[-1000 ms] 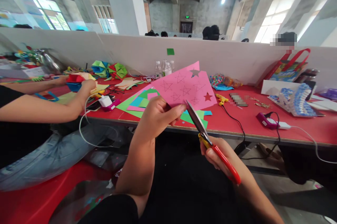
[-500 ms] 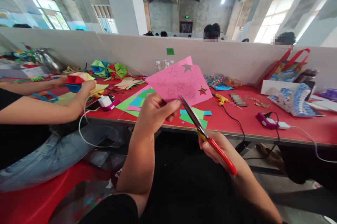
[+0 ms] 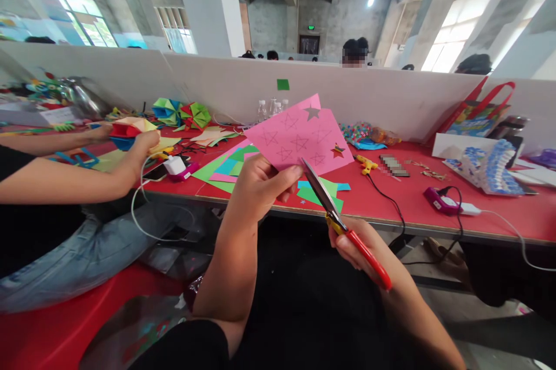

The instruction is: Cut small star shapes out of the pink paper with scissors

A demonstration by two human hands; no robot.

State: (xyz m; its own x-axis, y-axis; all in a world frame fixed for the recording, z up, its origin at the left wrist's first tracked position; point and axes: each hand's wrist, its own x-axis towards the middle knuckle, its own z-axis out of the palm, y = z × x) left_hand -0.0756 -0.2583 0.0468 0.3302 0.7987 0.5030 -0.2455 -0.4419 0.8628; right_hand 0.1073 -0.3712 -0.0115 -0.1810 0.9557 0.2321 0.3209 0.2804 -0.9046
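Pink sheet [image 3: 306, 131]: hanging tilted above the red tabletop [image 3: 391, 208], carrying pencilled stars [image 3: 299, 143] and two star-shaped holes.
Left hand [image 3: 263, 187]: pinching the sheet's lower edge between thumb and fingers.
Right hand [image 3: 358, 242]: gripping the red-handled scissors [image 3: 333, 220] below and right of the sheet; the blades are pointing at its lower edge, just beside the left thumb. Whether they are biting paper, I cannot tell.
Paper scraps [image 3: 319, 197]: lying below the sheet.
Glue gun [image 3: 368, 165]: resting just right of the sheet.
Bottles [image 3: 262, 110]: standing behind the sheet.
Change: compared with a second ago, sheet and scissors are sitting slightly further left; no new cut is showing, so this is probably repositioning, with the pencilled stars still awaiting the blades.
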